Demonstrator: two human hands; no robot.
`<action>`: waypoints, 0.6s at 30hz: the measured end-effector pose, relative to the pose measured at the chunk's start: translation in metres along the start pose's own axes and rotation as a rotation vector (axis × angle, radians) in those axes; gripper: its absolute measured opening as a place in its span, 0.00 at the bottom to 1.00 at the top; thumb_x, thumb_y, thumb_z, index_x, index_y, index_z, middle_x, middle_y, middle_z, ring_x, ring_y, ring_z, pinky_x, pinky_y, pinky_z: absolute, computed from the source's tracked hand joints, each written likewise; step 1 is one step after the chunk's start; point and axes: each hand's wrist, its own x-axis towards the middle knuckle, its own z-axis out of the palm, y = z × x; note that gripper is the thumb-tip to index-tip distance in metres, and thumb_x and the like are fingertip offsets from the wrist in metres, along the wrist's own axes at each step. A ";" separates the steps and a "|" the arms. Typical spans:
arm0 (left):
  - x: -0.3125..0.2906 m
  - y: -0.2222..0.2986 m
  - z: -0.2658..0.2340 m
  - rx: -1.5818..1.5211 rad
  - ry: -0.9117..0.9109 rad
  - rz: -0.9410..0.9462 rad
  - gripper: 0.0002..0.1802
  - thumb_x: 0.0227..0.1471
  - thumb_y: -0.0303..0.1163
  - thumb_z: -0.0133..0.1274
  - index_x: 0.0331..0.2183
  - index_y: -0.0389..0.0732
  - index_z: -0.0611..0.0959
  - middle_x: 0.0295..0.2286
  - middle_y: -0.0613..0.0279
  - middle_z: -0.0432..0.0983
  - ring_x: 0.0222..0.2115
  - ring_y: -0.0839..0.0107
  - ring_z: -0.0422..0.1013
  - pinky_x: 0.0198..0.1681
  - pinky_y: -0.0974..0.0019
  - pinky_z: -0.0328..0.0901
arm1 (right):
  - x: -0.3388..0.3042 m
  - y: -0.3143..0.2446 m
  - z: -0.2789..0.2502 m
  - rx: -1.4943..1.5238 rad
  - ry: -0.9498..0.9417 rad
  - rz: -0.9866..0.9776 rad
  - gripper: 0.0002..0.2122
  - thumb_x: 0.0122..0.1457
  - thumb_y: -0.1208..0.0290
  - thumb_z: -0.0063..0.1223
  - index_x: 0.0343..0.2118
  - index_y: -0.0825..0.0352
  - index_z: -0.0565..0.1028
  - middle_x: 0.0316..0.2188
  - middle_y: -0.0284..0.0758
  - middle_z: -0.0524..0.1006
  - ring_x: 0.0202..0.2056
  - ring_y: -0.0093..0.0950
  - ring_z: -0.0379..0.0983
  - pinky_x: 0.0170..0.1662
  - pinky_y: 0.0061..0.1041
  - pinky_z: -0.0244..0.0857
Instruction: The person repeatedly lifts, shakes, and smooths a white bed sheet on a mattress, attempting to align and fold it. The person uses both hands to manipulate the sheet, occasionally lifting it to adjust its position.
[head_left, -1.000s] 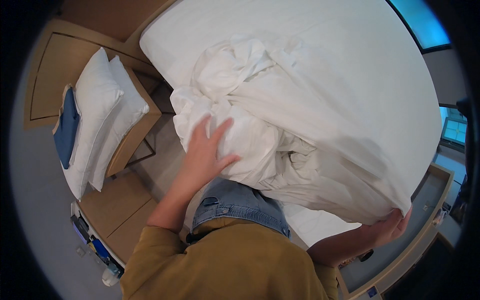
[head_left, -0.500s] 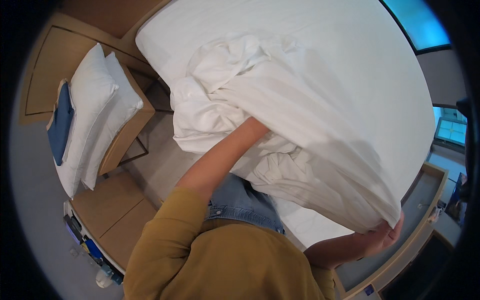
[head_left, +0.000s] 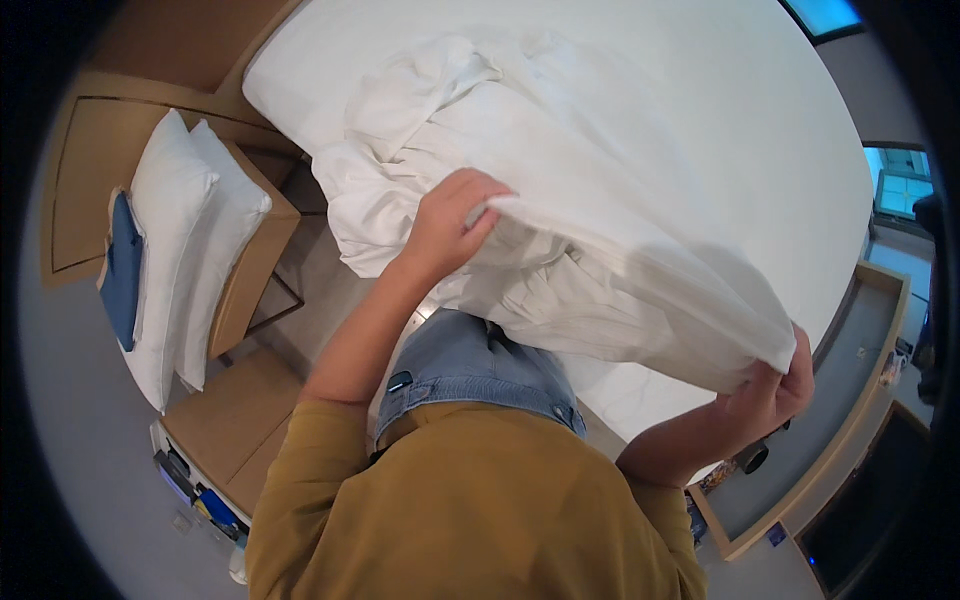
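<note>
A large white sheet [head_left: 600, 190], perhaps a duvet cover, lies bunched over the bed and hangs between my hands. My left hand [head_left: 455, 222] is closed on its near edge, pinching the cloth between thumb and fingers. At the right, my right hand [head_left: 780, 388] grips a corner of the same cloth, its fingers wrapped round it. The edge stretches between both hands, with loose folds sagging beneath. Under the cloth is a bed [head_left: 760, 130] with a smooth white cover. Heaped folds lie beyond my left hand.
Two white pillows [head_left: 170, 240] and a blue cushion [head_left: 122, 270] lean on a wooden chair [head_left: 255, 250] at the left. Beside it stands a brown bench-like surface [head_left: 235, 415]. A wood-edged counter [head_left: 880, 330] runs along the right, near a dark screen [head_left: 860, 490].
My left hand has come out from beneath the cloth and now holds its edge, pulled up. The right hand keeps its corner, raised slightly. The view has shifted a little.
</note>
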 end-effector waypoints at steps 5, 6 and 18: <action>-0.039 0.052 -0.006 0.004 -0.163 0.070 0.19 0.34 0.25 0.62 0.35 0.37 0.79 0.29 0.55 0.75 0.27 0.57 0.71 0.30 0.62 0.67 | 0.004 -0.004 0.006 -0.053 -0.108 0.122 0.07 0.49 0.82 0.54 0.33 0.75 0.77 0.28 0.35 0.78 0.27 0.17 0.70 0.31 0.13 0.62; -0.045 0.064 -0.008 0.070 -0.218 0.047 0.19 0.33 0.25 0.62 0.34 0.37 0.79 0.29 0.55 0.75 0.26 0.57 0.72 0.29 0.62 0.68 | 0.005 -0.005 0.010 -0.030 -0.139 0.128 0.08 0.48 0.84 0.54 0.33 0.74 0.77 0.28 0.34 0.78 0.27 0.17 0.70 0.31 0.13 0.62; -0.061 0.045 0.079 0.296 -0.348 -0.041 0.20 0.40 0.33 0.58 0.39 0.40 0.78 0.41 0.52 0.72 0.40 0.53 0.69 0.42 0.57 0.65 | -0.002 -0.016 -0.007 0.100 0.072 0.218 0.24 0.34 0.82 0.60 0.42 0.71 0.75 0.24 0.30 0.70 0.22 0.15 0.68 0.27 0.12 0.62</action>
